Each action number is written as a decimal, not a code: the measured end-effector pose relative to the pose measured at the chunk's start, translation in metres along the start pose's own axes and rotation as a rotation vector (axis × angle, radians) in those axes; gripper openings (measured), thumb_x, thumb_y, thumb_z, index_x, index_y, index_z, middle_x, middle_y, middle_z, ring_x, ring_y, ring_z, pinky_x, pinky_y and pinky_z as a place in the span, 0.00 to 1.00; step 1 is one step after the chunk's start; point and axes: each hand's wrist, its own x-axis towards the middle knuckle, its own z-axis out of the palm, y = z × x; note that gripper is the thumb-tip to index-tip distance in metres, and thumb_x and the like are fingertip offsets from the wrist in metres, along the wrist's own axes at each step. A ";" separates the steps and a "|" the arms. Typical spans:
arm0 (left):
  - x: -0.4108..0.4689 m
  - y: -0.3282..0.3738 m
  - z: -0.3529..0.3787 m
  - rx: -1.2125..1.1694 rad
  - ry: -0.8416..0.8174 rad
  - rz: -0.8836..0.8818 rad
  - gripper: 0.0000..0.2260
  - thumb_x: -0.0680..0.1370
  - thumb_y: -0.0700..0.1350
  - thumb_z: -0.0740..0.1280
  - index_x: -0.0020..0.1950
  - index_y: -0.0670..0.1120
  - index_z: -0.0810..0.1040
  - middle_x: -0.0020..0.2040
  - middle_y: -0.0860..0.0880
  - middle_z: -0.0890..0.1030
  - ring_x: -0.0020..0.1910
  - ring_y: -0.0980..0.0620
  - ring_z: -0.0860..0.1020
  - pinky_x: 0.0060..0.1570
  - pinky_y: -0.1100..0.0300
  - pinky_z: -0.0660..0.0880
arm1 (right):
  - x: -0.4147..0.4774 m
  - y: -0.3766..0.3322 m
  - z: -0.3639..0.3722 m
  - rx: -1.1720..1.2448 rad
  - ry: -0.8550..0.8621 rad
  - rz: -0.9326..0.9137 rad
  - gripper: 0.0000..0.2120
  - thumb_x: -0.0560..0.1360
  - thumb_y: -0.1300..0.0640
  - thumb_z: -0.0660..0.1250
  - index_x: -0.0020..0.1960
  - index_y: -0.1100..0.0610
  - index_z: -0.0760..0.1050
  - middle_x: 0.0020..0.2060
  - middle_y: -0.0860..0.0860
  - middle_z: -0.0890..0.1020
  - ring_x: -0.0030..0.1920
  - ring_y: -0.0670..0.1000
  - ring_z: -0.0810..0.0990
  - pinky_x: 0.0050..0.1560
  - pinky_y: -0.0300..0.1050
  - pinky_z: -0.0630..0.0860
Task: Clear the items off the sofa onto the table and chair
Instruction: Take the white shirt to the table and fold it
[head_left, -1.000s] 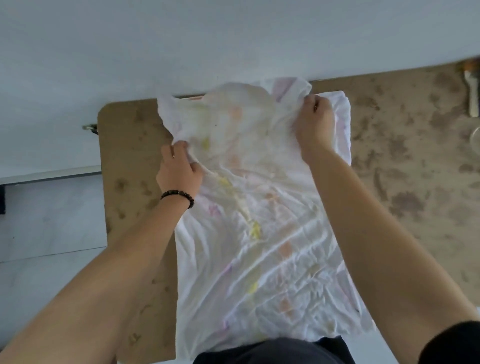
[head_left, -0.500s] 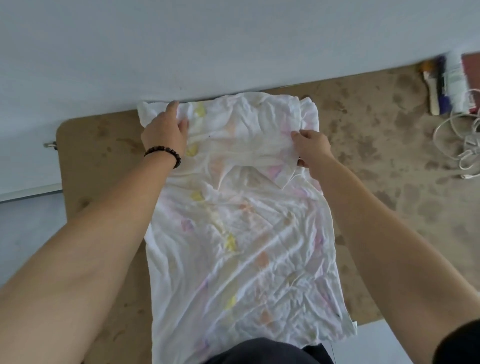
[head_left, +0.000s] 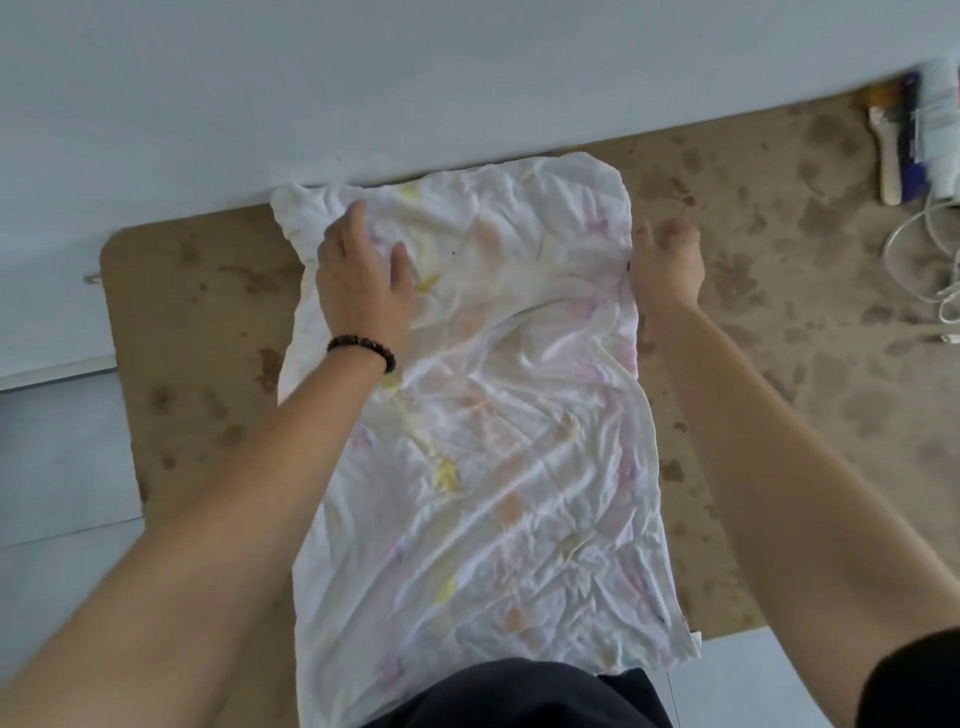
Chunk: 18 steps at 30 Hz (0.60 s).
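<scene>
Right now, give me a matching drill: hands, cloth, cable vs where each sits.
Things:
1. left hand
2. right hand
3. white cloth
4. white cable

Places:
A. far right of the brown table
B. spread flat down the table's middle
C. flat on the cloth's upper left
D. at the cloth's right edge

Pairs: 1-C, 2-D, 3-B, 4-A

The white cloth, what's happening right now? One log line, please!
white wrinkled cloth with pastel blotches: flat on brown table | left hand: pressing it | right hand: at its edge
</scene>
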 end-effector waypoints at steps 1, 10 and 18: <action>-0.022 0.002 0.002 0.029 0.047 0.065 0.22 0.79 0.48 0.63 0.71 0.40 0.68 0.67 0.41 0.73 0.64 0.42 0.72 0.60 0.49 0.71 | -0.014 0.007 -0.002 0.024 0.034 -0.020 0.25 0.79 0.44 0.60 0.71 0.55 0.67 0.47 0.41 0.76 0.49 0.41 0.76 0.49 0.36 0.69; -0.175 -0.031 0.016 0.423 -0.404 0.127 0.43 0.73 0.73 0.53 0.80 0.50 0.47 0.79 0.39 0.43 0.78 0.39 0.43 0.71 0.32 0.46 | -0.104 0.092 -0.021 -0.663 -0.119 -0.353 0.19 0.78 0.44 0.65 0.66 0.51 0.73 0.51 0.49 0.81 0.53 0.55 0.77 0.54 0.51 0.74; -0.199 -0.052 0.006 0.536 -0.470 0.143 0.48 0.68 0.80 0.49 0.80 0.53 0.44 0.79 0.38 0.40 0.77 0.36 0.42 0.70 0.29 0.45 | -0.115 0.121 -0.045 -0.377 0.070 -0.139 0.09 0.79 0.58 0.61 0.58 0.56 0.76 0.51 0.52 0.78 0.45 0.48 0.69 0.47 0.40 0.65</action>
